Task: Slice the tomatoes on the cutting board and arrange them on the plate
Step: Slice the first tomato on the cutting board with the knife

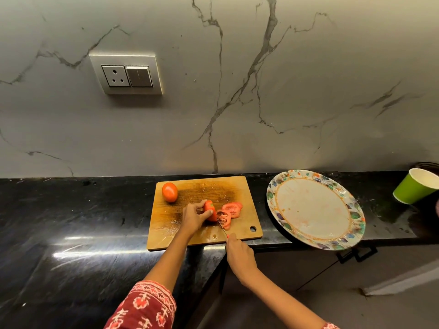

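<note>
- Dark polished counter (71, 222) runs under a grey veined wall, with a wooden cutting board (190, 236) set near its front edge, in easy reach of both arms.
- Left hand (194, 216) curls its fingers over the half-cut tomato (210, 210), pinning it so it cannot roll under the blade.
- Right hand (238, 251) is closed around the handle of a knife (222, 225); the thin blade seems to meet the tomato's cut face, though it is too small to be sure.
- Finished slices (231, 211) lie just right of the cut, fallen toward the plate side.
- One whole tomato (169, 192) waits at the board's far left corner, out of the knife's way.
- Flowered plate (356, 217) sits right of the board, holding no slices yet, overhanging the counter edge.
</note>
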Tool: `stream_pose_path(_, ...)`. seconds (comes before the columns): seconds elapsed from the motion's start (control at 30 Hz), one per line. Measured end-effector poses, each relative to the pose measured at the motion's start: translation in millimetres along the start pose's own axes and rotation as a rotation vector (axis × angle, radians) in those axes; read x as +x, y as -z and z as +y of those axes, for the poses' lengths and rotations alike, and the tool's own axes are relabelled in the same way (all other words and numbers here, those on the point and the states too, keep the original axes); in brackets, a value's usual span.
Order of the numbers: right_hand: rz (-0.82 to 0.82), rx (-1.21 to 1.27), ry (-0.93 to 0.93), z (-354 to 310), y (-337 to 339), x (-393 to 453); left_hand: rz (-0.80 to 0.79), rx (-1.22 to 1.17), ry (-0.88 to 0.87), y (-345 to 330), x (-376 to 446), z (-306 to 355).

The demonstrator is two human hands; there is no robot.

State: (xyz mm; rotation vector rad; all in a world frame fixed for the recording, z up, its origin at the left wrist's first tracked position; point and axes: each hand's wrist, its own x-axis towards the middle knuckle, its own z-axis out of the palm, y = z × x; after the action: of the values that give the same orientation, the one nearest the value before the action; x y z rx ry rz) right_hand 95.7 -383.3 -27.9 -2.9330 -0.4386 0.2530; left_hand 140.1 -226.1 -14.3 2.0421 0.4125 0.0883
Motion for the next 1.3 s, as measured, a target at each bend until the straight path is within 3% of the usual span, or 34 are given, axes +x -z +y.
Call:
stream_pose_path(0.13,-0.028,0.012,0.015,7.2,4.9,2.1,-0.019,-0.007,0.009,0.9,0.3,-1.2)
stream_pose_path(0.27,0.029,0.193,-0.056,10.4,12.8,17.0,-0.024,-0.013,0.01,-1.7,-2.0,0.1)
stream_pose_path(0.47,0.042,0.393,-0.013,-9.8,33.2,24.4,-0.055,0.015,-0.016,-2.6,-2.9,-0.6)
stream_pose_path(0.7,0.007,0.371,-0.06,-19.1,40.6,17.5,-0.082,0.054,-0.05,-4.1,0.6,-2.2)
stream_pose_path(1.3,-0.082,0.318,-0.138,-34.6,48.7,28.3,0.06,0.051,-0.072,-13.8,-1.9,-6.8)
